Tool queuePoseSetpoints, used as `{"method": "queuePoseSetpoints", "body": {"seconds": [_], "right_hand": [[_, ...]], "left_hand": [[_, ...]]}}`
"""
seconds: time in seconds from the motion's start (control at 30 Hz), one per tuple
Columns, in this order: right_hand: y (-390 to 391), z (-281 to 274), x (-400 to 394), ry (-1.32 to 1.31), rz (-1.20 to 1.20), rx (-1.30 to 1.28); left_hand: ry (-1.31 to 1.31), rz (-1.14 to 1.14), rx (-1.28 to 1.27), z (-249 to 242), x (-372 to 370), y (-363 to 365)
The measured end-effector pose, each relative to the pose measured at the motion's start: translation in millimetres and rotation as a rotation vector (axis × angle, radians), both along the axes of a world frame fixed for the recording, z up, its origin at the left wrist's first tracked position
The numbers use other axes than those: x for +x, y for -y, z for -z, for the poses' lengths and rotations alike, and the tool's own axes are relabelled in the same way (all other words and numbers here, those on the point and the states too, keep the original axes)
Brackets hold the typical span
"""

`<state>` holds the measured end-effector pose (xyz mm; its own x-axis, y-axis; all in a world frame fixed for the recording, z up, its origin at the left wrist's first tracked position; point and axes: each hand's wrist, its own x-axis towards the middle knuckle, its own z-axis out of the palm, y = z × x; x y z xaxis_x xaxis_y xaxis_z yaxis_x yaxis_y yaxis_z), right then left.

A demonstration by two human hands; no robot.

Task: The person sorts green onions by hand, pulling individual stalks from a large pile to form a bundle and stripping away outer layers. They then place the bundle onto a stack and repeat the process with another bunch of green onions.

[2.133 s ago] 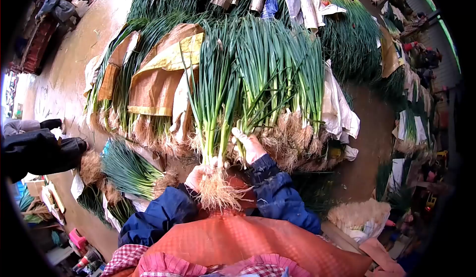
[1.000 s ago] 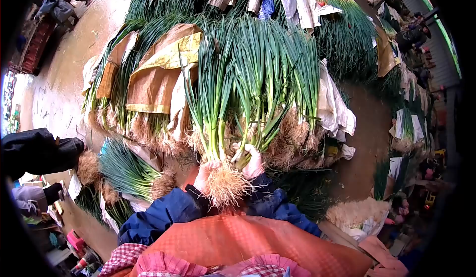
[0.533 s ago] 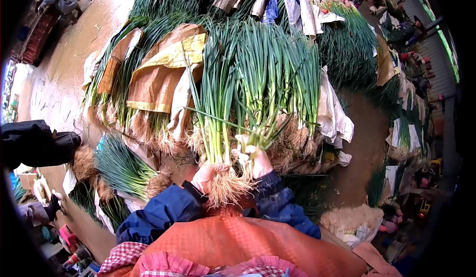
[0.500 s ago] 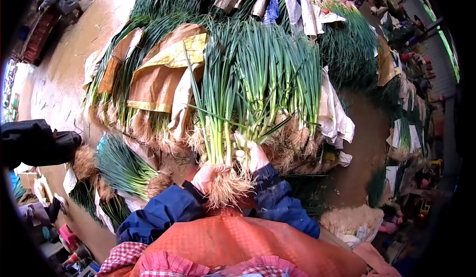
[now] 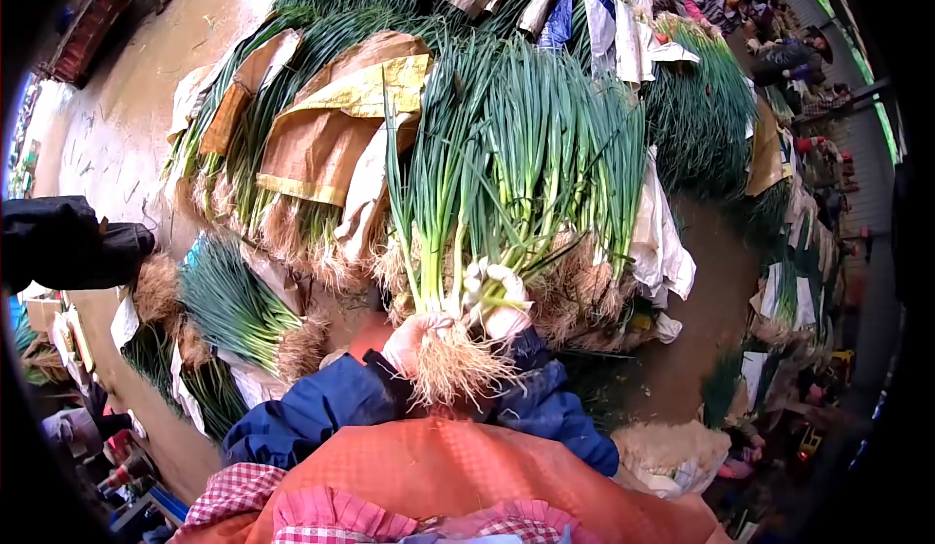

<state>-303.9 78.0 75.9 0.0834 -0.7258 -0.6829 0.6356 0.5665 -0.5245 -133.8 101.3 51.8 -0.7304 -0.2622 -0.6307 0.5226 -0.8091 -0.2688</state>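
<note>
My left hand point(image 5: 417, 341) is closed round the pale lower stems of a bunch of green onions point(image 5: 438, 252), just above its stringy roots point(image 5: 456, 364). Close beside it, my right hand point(image 5: 499, 305) has its fingers curled round stems at the right side of the bunch. The long green leaves point away from me, over a large pile of green onions point(image 5: 565, 135). Some fingertips are hidden by stems and roots.
Brown and yellow sacking point(image 5: 317, 150) lies over onions at the left, and a white cloth point(image 5: 660, 232) at the right. A smaller bundle point(image 5: 234, 300) rests at the lower left. A co-worker point(image 5: 719, 6) is at the far upper right.
My right hand has moved slightly down and turned, with its fingers now curled round the stems. My left hand still holds the bunch. The whole view has shifted a little.
</note>
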Motion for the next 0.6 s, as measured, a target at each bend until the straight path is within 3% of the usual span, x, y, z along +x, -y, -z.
{"method": "queuePoseSetpoints", "body": {"seconds": [0.03,0.07,0.1,0.17,0.2,0.23,0.3,0.37,0.43,0.5,0.57,0.6], "right_hand": [[-7.5,-1.4,-6.6,0.100,-0.108,-0.060],[-15.5,-2.5,-13.1,0.194,-0.219,-0.123],[-36.8,-0.5,-21.1,0.596,-0.085,-0.250],[-48.2,-28.3,-31.6,0.726,0.070,-0.272],[-45.0,-7.2,-35.8,0.629,0.097,-0.235],[-31.5,-9.9,-28.0,0.152,-0.060,-0.177],[-12.3,21.6,4.0,-0.294,-0.097,-0.224],[-13.0,41.7,13.9,-0.803,0.045,-0.507],[-36.6,38.1,7.1,-1.146,-0.212,-0.265],[-59.3,44.8,1.2,-1.123,-0.270,-0.279],[-77.5,14.4,4.1,-0.259,0.106,-0.135],[-87.2,-16.6,2.6,-0.272,0.091,-0.073]], "left_hand": [[0.078,-0.059,-0.022,10.8,-1.0,1.6],[-0.002,-0.097,-0.038,-5.0,2.8,7.3],[0.011,-0.060,-0.025,-5.3,4.3,14.0],[0.163,0.126,-0.110,-6.6,2.9,17.8],[0.367,0.123,-0.274,0.1,-3.6,12.5],[0.570,0.120,-0.443,5.9,-12.5,4.4],[0.667,0.043,-0.473,-9.2,-30.4,-4.2],[0.749,-0.069,-0.531,-31.2,-38.1,-4.8],[0.777,0.059,-0.557,-27.6,-34.7,-6.0],[0.765,0.052,-0.579,-14.9,-35.8,-10.8],[0.703,-0.044,-0.561,-13.9,-38.4,-12.2],[0.730,0.023,-0.568,-13.0,-37.8,-9.3]]}}
